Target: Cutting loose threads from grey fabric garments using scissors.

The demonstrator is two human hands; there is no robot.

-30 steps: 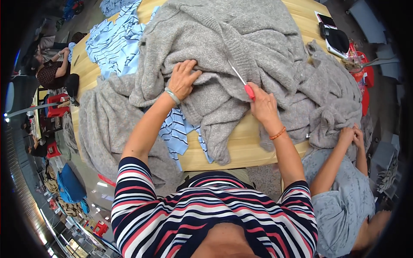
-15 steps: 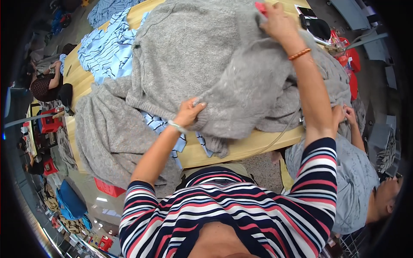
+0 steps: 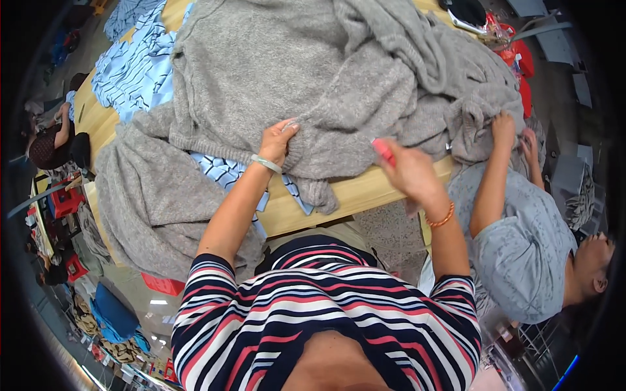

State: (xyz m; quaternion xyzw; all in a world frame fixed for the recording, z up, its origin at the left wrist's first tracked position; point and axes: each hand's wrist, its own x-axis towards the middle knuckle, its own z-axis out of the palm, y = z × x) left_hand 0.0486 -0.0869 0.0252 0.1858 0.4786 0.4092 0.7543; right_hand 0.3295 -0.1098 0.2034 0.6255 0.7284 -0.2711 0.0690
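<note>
Both hands at a heap of grey knitwear on a wooden desk.

Left hand (image 3: 277,138), with a pale bangle at the wrist, pinching a fold of the grey sweater (image 3: 293,72) near its lower hem, fingers closed on the knit. Right hand (image 3: 409,173) at four o'clock from the left, over the desk (image 3: 355,192) edge just below the sweater, curled shut around a small red-handled tool (image 3: 383,150) whose tip points toward eleven o'clock. Sweater spread across the desk centre, with more grey knit trailing off toward eight o'clock. Light blue patterned cloth (image 3: 134,72) lying at ten o'clock and peeking out beneath the grey. At three o'clock, a co-worker's hands (image 3: 505,127) gripping bunched grey knit at the desk edge.
</note>
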